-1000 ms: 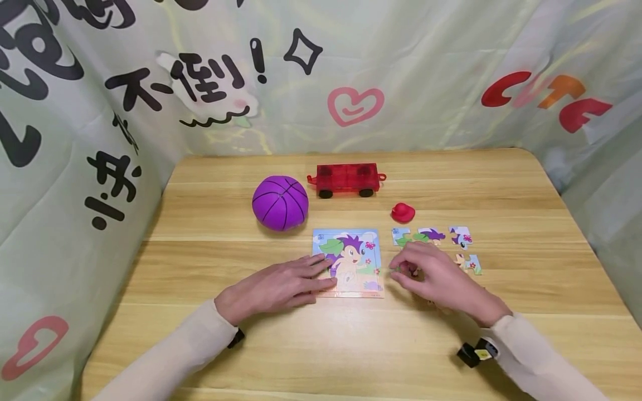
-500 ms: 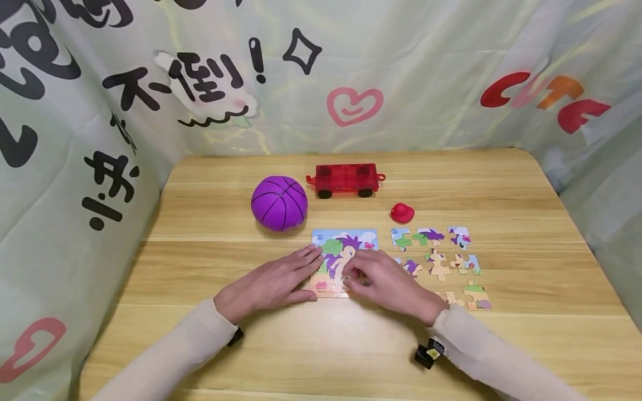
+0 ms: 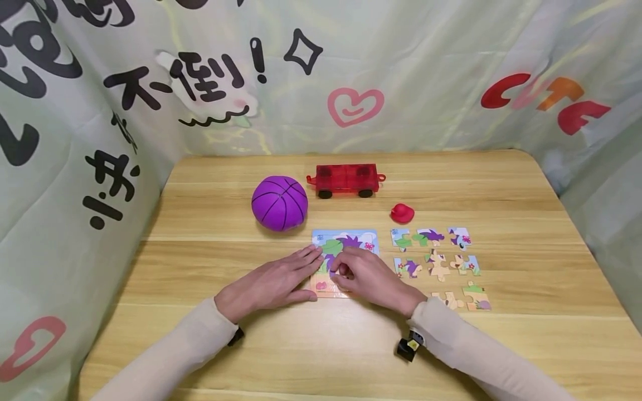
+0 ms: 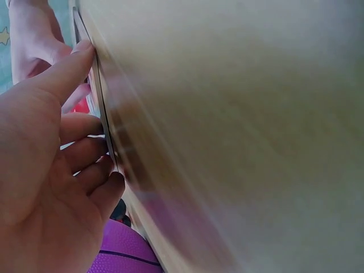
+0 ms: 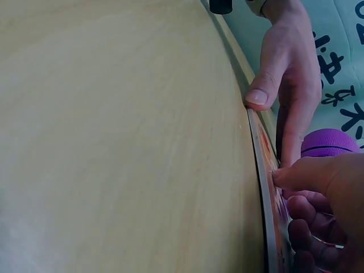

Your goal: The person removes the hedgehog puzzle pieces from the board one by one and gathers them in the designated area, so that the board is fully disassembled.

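The picture puzzle board (image 3: pixel 320 293) lies flat in the middle of the table, printed with a purple-spined hedgehog and a green leaf. My left hand (image 3: pixel 271 281) rests with straight fingers on its left edge; in the left wrist view the fingertips (image 4: pixel 116 177) touch the edge. Over the board's middle is my right hand (image 3: pixel 373 278), thumb and index finger pinched together around a small puzzle piece that the fingers hide. The right wrist view has the right thumb (image 5: pixel 290 175) down at the board's surface. Loose puzzle pieces (image 3: pixel 438 266) lie in rows right of the board.
A purple ball (image 3: pixel 279 204) with black lines sits behind the board to the left. Beyond it stands a red toy wagon (image 3: pixel 346 179), and a small red toy hat (image 3: pixel 402 214) lies above the loose pieces. A printed curtain (image 3: pixel 426 83) encloses the table's back and sides.
My right hand has moved left from beside the loose pieces to over the board, uncovering the pieces. My left hand has drawn back slightly to the board's left edge.
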Motion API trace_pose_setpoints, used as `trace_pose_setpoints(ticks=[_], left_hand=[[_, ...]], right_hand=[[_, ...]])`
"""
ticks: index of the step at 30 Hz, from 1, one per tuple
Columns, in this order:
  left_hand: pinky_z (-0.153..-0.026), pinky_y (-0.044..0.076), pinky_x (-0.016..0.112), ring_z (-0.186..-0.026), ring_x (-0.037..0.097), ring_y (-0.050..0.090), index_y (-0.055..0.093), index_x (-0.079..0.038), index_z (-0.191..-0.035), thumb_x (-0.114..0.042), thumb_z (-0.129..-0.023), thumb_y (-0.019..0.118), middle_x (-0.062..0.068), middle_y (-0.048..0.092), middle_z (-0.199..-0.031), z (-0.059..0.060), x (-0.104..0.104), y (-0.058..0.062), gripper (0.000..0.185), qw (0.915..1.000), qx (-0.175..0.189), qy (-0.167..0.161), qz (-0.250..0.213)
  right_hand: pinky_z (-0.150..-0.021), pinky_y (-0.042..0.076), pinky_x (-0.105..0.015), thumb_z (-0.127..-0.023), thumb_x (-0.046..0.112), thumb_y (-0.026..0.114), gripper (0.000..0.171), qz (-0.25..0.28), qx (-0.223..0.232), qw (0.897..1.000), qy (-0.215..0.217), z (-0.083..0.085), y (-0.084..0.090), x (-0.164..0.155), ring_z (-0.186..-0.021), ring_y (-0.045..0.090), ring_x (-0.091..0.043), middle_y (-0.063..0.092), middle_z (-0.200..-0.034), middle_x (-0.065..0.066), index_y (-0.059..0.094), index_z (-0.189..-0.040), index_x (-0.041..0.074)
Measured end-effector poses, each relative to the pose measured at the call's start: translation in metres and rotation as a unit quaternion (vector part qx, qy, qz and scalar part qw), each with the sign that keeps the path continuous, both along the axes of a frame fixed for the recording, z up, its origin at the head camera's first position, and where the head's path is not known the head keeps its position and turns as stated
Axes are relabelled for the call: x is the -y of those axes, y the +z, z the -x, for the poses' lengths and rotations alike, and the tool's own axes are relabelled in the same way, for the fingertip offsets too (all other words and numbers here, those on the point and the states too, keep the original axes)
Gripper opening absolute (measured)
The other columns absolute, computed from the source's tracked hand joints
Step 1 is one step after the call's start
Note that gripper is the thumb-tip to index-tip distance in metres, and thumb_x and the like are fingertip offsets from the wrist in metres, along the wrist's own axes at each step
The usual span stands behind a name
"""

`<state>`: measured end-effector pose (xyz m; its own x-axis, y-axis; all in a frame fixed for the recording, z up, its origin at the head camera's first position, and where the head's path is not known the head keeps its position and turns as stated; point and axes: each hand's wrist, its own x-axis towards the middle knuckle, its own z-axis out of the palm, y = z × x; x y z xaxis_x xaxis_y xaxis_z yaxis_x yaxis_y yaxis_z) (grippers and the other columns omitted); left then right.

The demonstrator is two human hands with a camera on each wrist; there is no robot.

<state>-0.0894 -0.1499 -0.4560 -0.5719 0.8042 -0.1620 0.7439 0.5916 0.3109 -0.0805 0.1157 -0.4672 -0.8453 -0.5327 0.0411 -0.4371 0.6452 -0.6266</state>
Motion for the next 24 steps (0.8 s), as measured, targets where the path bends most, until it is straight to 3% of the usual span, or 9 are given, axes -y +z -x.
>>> trace_pose_setpoints(ticks=[11,17,24], left_hand=[[-0.131,0.037,0.045,-0.169,0.028,0.024,0.036,-0.005,-0.169,-0.053,-0.110,0.061,0.011,0.028,-0.180,0.001,-0.001,0.002,0.080,0.9999,0.013,0.001,-0.001],[-0.132,0.035,0.045,-0.169,0.028,0.023,0.034,-0.006,-0.170,-0.053,-0.111,0.059,0.011,0.026,-0.181,0.001,0.000,0.000,0.079,0.9999,0.014,-0.002,-0.003],[-0.133,0.033,0.045,-0.170,0.028,0.020,0.032,-0.006,-0.171,-0.053,-0.111,0.058,0.011,0.024,-0.182,0.000,0.001,-0.001,0.080,0.9999,0.015,-0.001,-0.005]], right_hand=[[-0.067,0.051,-0.020,-0.097,0.014,0.078,0.005,0.006,-0.015,1.000,-0.004,-0.001,0.000,-0.004,-0.077,0.056,-0.006,0.064,-0.087,0.009,0.077,-0.101,0.015],[-0.072,0.052,-0.023,-0.097,0.015,0.080,0.007,0.025,-0.008,0.999,-0.024,-0.002,0.009,-0.021,-0.082,0.057,-0.009,0.064,-0.089,0.010,0.075,-0.102,0.016],[-0.073,0.054,-0.024,-0.097,0.014,0.082,0.009,0.024,-0.032,0.998,-0.042,-0.005,0.021,-0.047,-0.083,0.060,-0.011,0.064,-0.090,0.010,0.075,-0.102,0.015]])
